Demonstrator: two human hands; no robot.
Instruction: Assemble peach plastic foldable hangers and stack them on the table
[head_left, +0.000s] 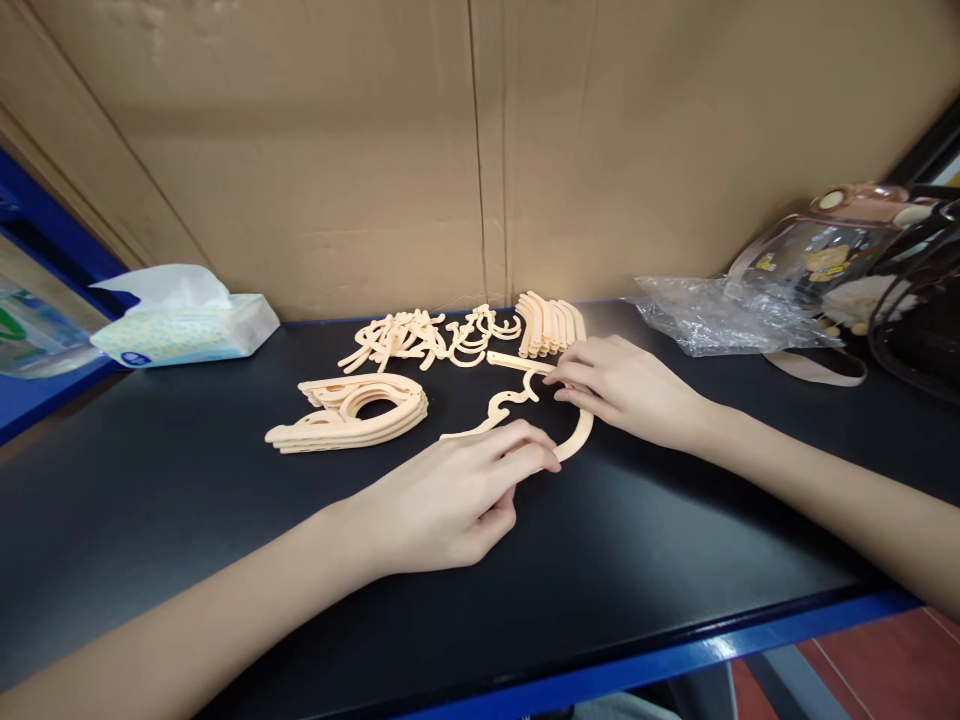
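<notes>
Apparently pinching a cream, U-shaped plastic hanger (pixel 582 430) between nearly closed fingers of the right hand (pixel 622 385); touching its near edge with the half-curled left hand (pixel 450 490), unable to tell if gripping. Seeing stacked cream plastic hangers (pixel 352 434) left of those fingers and, farther left, a pale, boxy tissue pack (pixel 195 330) with a blue oval label (pixel 134 359) too small to read.

Folded stack (pixel 330 432): plain pale peach, same for loose hooks (pixel 395 330), curved arms (pixel 536 330), arc-shaped piece (pixel 579 432). Tabletop (pixel 637 560) I log as black, front rail (pixel 727 640) bright blue, left frame (pixel 45 220) darker blue. Cardboard (pixel 337 150) brown, dark vertical line. Tissue pack (pixel 232 330): white, pale green-yellow mottling, dark blue oval logo; tissue (pixel 180 285) white. Bottle (pixel 862 205): clear, brownish-pink lid, tan bear print. Floor (pixel 885 660) I'd tag reddish, pale lines.
</notes>
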